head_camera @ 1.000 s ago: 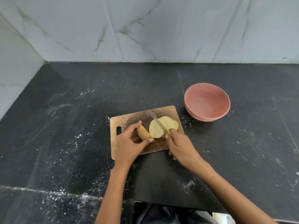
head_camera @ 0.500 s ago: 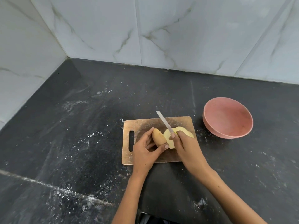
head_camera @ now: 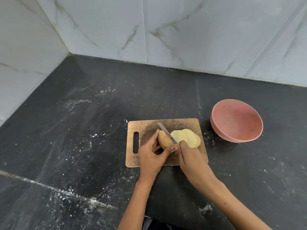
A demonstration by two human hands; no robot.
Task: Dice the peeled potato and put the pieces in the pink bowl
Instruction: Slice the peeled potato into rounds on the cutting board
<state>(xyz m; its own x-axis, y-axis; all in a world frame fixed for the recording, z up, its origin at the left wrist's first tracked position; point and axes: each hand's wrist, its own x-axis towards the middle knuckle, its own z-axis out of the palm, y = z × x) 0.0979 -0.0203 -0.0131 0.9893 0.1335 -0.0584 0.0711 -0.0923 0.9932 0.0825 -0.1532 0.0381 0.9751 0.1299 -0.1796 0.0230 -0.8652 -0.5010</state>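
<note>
The right hand (head_camera: 191,156) grasps a knife (head_camera: 167,133) by its handle, blade laid across the potato (head_camera: 163,140), tip pointing up-left toward the wall. The left hand (head_camera: 151,156) pinches the uncut potato end between thumb and fingers, its thumb tip touching the right hand. Cut slices (head_camera: 187,136) lean overlapping to the right of the blade, in a row running left to right. All sit on the wooden cutting board (head_camera: 182,125), handle slot at its left, on the dark bench (head_camera: 83,130). The pink bowl (head_camera: 236,120) stands just beside the board's right edge, holding no pieces
</note>
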